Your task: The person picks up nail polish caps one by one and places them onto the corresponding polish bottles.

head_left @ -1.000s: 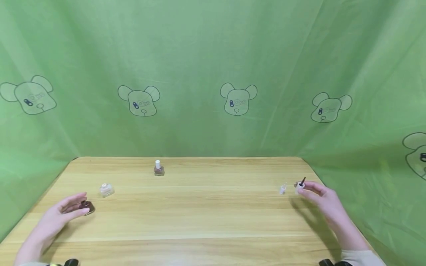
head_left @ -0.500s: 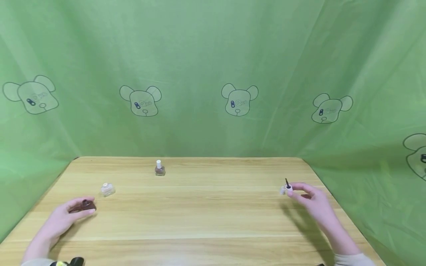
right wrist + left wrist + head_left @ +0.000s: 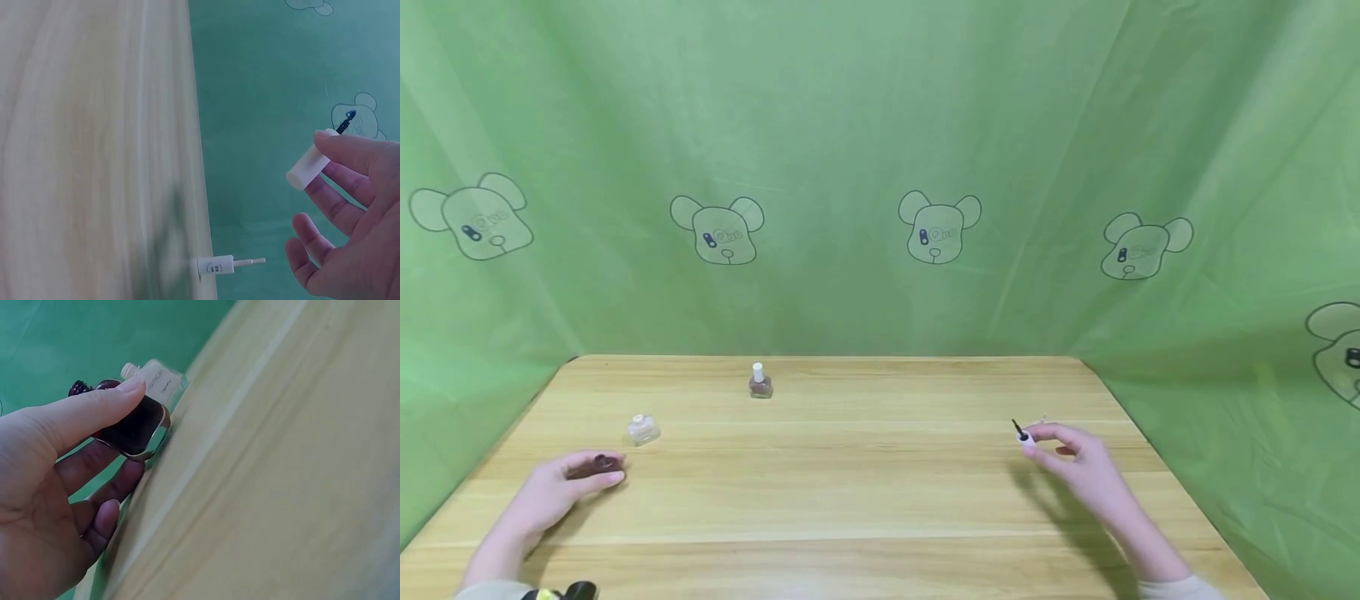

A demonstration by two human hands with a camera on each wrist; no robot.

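Between thumb and fingers, my left hand [image 3: 550, 493] holds an uncapped nail polish bottle [image 3: 132, 430] with dark polish, low at the left of the table. Its threaded neck shows past the thumb in the left wrist view. Just beyond stands an uncapped clear nail polish bottle [image 3: 643, 431]. On the right, my right hand [image 3: 1084, 468] pinches a white nail polish cap [image 3: 310, 164], its dark-coated brush pointing up and away from the palm. A second white brush cap [image 3: 215, 265] stands on the table with its pale brush up; in the head view my right hand mostly hides it.
A capped nail polish bottle [image 3: 760, 386] with mauve polish stands near the back edge, left of centre. Behind the wooden table [image 3: 850, 500] and along its sides hangs a green curtain [image 3: 827, 125] with printed bear heads.
My right hand has carried the cap with the dark brush leftward, past the standing cap. My left hand has shifted slightly right with the dark bottle, tilting it.
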